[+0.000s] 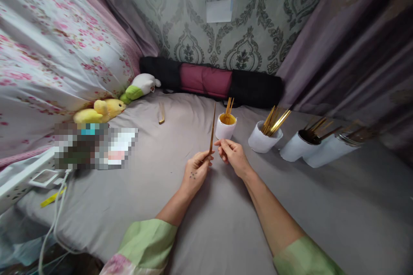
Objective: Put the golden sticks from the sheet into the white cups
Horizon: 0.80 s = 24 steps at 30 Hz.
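My left hand (196,174) is closed around the lower end of a thin brown wooden chopstick (212,129), which points upward. Just to its right, my right hand (232,157) has its fingers curled in, thumb near forefinger, and nothing shows in them. Behind that hand stands a white-wrapped cup (225,131) with a yellow inside and several yellowish sticks (229,109). Farther right, a second white cup (264,139) holds several golden chopsticks (278,122). Two more white-wrapped containers, a dark-mouthed one (295,146) and a glass-rimmed one (332,152), hold brown sticks.
Golden tweezers or a bent metal piece (161,114) lie on the grey sheet (145,197). A black and maroon bolster-shaped bag (206,79) rests along the wall. Plush toys (106,111), a power strip (26,180), white cables (56,219) and a blurred patch are at left.
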{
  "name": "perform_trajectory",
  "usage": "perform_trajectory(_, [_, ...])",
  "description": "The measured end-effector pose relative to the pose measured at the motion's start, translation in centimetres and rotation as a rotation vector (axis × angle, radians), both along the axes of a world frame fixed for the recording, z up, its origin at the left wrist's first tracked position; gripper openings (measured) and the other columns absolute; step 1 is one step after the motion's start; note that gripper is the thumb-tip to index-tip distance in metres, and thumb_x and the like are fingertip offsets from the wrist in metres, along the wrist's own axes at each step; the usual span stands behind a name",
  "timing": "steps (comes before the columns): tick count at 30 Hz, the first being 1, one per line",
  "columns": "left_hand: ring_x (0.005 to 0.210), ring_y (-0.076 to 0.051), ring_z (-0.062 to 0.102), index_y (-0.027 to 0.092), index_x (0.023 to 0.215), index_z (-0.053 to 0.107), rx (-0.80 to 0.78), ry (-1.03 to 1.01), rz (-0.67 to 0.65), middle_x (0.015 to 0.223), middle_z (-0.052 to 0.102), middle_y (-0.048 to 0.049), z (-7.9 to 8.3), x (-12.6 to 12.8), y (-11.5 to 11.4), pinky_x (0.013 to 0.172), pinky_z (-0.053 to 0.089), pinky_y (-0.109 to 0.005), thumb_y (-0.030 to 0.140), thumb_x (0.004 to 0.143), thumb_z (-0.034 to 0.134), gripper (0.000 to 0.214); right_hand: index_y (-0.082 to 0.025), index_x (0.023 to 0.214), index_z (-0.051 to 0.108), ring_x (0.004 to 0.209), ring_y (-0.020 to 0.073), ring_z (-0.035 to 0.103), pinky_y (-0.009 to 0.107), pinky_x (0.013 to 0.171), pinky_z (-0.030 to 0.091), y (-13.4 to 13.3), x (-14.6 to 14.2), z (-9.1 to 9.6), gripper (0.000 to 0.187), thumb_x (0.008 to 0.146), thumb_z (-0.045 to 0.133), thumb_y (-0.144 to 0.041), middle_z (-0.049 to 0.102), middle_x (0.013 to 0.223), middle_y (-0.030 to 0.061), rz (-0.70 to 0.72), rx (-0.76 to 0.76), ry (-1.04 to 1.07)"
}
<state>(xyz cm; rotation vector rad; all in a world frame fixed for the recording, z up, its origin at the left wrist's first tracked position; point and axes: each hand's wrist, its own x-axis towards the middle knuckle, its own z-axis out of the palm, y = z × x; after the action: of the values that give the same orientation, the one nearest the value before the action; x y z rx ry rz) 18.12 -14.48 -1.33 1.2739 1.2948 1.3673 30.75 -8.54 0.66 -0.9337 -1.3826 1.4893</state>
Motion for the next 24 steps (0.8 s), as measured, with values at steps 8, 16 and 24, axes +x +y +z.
perform_trajectory(8, [0.068, -0.010, 0.051, 0.020, 0.106, 0.058, 0.093, 0.160, -0.029, 0.080, 0.056, -0.0040, -0.01, 0.01, -0.31, 0.062, 0.043, -0.022, 0.021, 0.079, 0.042, 0.031, -0.015, 0.081, 0.057, 0.038, 0.0037, 0.035, 0.017, 0.034, 0.025, -0.07, 0.07, 0.51, 0.034, 0.077, 0.044, -0.047, 0.045, 0.056, -0.0034, 0.007, -0.025, 0.052])
perform_trajectory(16, [0.073, -0.012, 0.051, 0.020, 0.107, 0.057, 0.145, 0.305, -0.061, 0.080, 0.057, -0.0045, -0.08, 0.04, -0.45, 0.068, 0.041, -0.024, 0.015, 0.079, 0.039, 0.034, -0.015, 0.083, 0.058, 0.038, 0.0038, 0.035, 0.018, 0.034, 0.024, 0.04, 0.28, 0.65, 0.035, 0.077, 0.045, -0.047, 0.046, 0.057, -0.0031, 0.003, -0.036, 0.065])
perform_trajectory(24, [0.074, -0.013, 0.052, 0.020, 0.107, 0.057, 0.166, 0.369, -0.075, 0.081, 0.058, -0.0057, 0.20, 0.15, -0.57, 0.068, 0.039, -0.025, 0.015, 0.080, 0.036, 0.035, -0.015, 0.082, 0.059, 0.038, 0.0037, 0.036, 0.018, 0.034, 0.025, 0.01, 0.45, 0.84, 0.037, 0.076, 0.045, -0.049, 0.046, 0.057, -0.0030, -0.006, -0.032, 0.062])
